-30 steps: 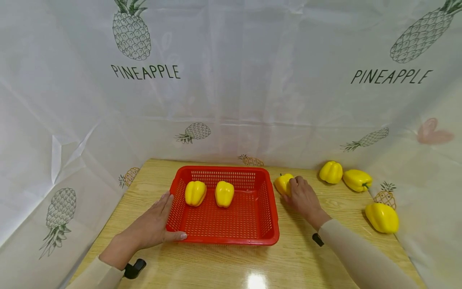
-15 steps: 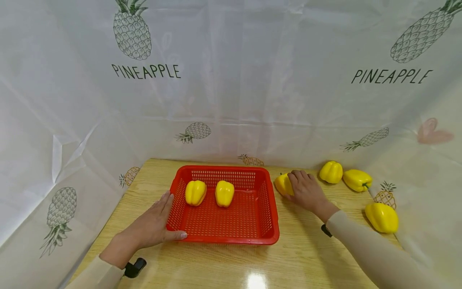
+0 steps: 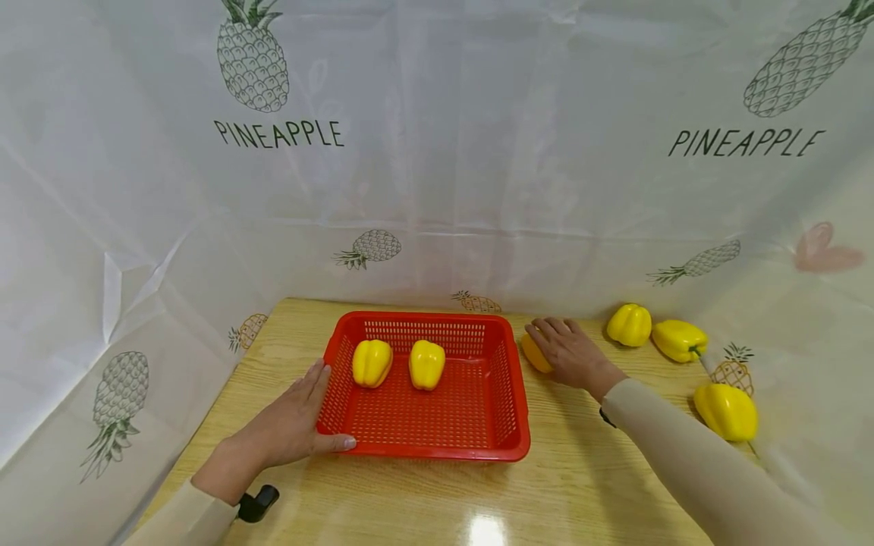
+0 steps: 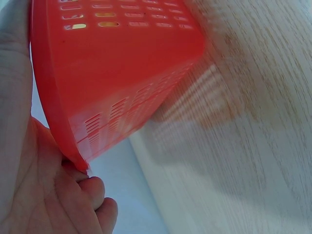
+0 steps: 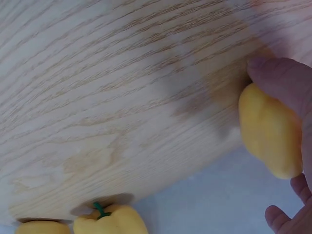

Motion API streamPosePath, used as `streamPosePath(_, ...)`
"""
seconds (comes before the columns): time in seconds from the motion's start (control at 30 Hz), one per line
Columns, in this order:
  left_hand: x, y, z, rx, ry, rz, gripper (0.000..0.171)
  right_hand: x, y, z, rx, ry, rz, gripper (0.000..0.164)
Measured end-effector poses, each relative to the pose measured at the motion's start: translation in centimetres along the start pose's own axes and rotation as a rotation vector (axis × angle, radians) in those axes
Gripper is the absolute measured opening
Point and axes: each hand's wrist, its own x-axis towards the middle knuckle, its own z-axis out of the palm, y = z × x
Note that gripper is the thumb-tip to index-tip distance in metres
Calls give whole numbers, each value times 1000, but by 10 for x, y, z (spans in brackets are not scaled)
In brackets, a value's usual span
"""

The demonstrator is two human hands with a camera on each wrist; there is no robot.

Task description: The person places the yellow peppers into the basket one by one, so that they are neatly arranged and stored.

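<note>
Cream sleeves [image 3: 690, 462] nearest, one per side; black wrist device [image 3: 258, 503] at left cuff. Wood-grain tabletop [image 3: 396, 508], pale, glare spot toward its front. Left hand [image 3: 281, 423]: fingers extended along left rim of red slotted plastic basket [image 3: 437, 454], thumb laid on its front-left corner, not clenched. Basket sits mid-tabletop, back rim near the back edge. Inside it, in the rear half: left pepper [image 3: 372, 364] and middle pepper [image 3: 427, 365], both yellow bells, apart. Right hand [image 3: 568, 352]: thumb and fingers wrapped round a yellow bell pepper [image 5: 270, 134], just beside basket's right rim; can't tell if it's off the wood. Other yellow bells: right-edge pepper [image 3: 727, 412], green-stemmed pepper [image 3: 679, 340] at back-right corner, back-edge pepper [image 3: 629, 325] next to it. Behind: creased white sheeting [image 3: 471, 174], pineapple line prints, pink print [image 3: 826, 249] at right. Readable: "PINEAPPLE" lettering [image 3: 278, 134], twice, upper left and upper right.
</note>
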Motion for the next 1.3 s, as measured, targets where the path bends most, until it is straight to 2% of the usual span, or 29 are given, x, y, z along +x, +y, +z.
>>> streamPosePath(0.17, 0, 0, 1, -2, 2, -1, 139, 2, -1, 3, -14, -17, 9, 88)
streamPosePath(0.43, 1, 0, 2, 8, 2, 0, 140, 1, 0, 8, -49, -5, 13, 82)
streamPosePath(0.6, 2, -1, 2, 11, 4, 1, 138, -2, 0, 9, 28, 21, 80, 77)
streamPosePath(0.73, 2, 0, 2, 5, 4, 1, 135, -3, 0, 10, 131, 90, 168, 86)
streamPosePath(0.9, 1, 1, 2, 8, 10, 3, 135, -4, -1, 13, 172, 172, 225, 97)
streamPosePath(1.3, 1, 0, 2, -9, -11, -21, 138, -9, -1, 12, 245, 221, 276, 108)
